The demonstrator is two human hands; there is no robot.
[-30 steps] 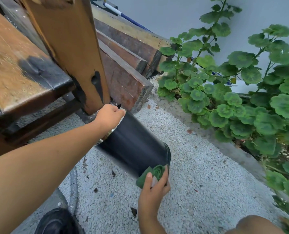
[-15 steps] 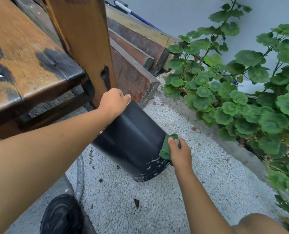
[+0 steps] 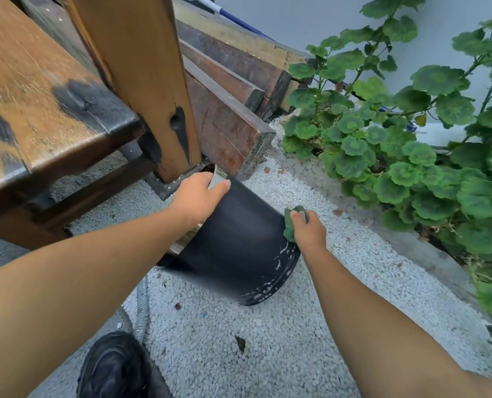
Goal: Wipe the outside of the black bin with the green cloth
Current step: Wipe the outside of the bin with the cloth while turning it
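I see the black bin [image 3: 239,242] tipped over on the pale gravel [image 3: 267,340] just in front of the foot of the wooden post [image 3: 141,81]. Its rim lies nearest the post's base and its scuffed bottom end points away from the post, toward me. My left hand [image 3: 197,196] grips the rim, fingers curled over the edge and thumb on the outer wall. My right hand [image 3: 309,229] is closed around the bunched green cloth [image 3: 290,222] and presses it against the bin's wall on the side away from the post. Farther from the post on that side, leafy plants [image 3: 411,156] line the gravel's edge.
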